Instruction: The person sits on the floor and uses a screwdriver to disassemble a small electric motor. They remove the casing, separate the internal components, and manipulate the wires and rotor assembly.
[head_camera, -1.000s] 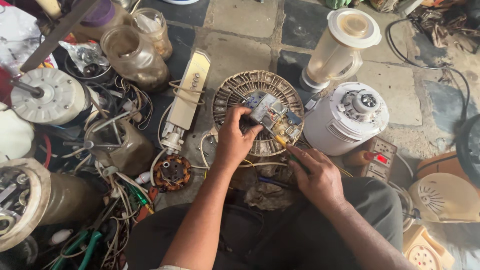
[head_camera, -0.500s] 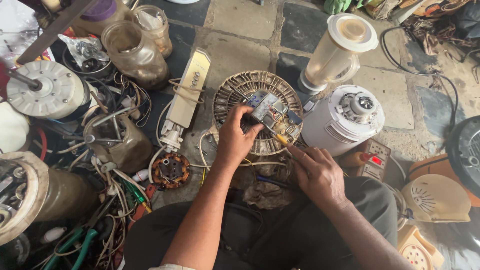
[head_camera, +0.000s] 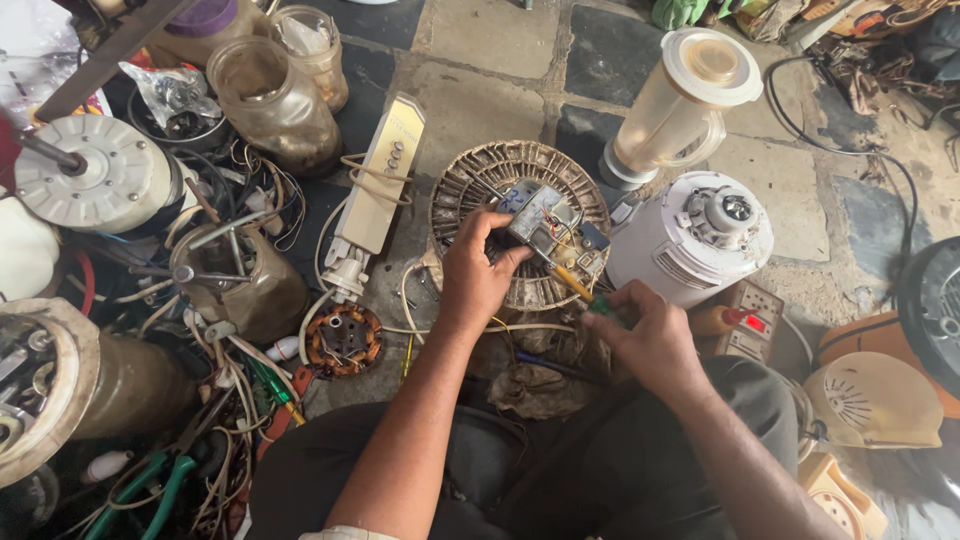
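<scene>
Little has shifted since a moment ago: both hands stay at the same spot, only the view has drifted slightly. At frame centre the left hand (head_camera: 478, 268) pinches a small circuit board (head_camera: 545, 222) against a round ribbed motor housing (head_camera: 470, 195). Just right of it, the right hand (head_camera: 648, 338) is closed on a yellow-handled screwdriver (head_camera: 572, 284), its tip at the board. Right of centre stands a white mixer base (head_camera: 690, 240), a blender jar (head_camera: 685, 100) above it. Tangled wires (head_camera: 240, 390) fill the lower left.

left hand (head_camera: 478, 275) holds circuit board (head_camera: 545, 222) | right hand (head_camera: 650, 335) holds screwdriver (head_camera: 577, 288) | over round grille (head_camera: 470, 190)
</scene>
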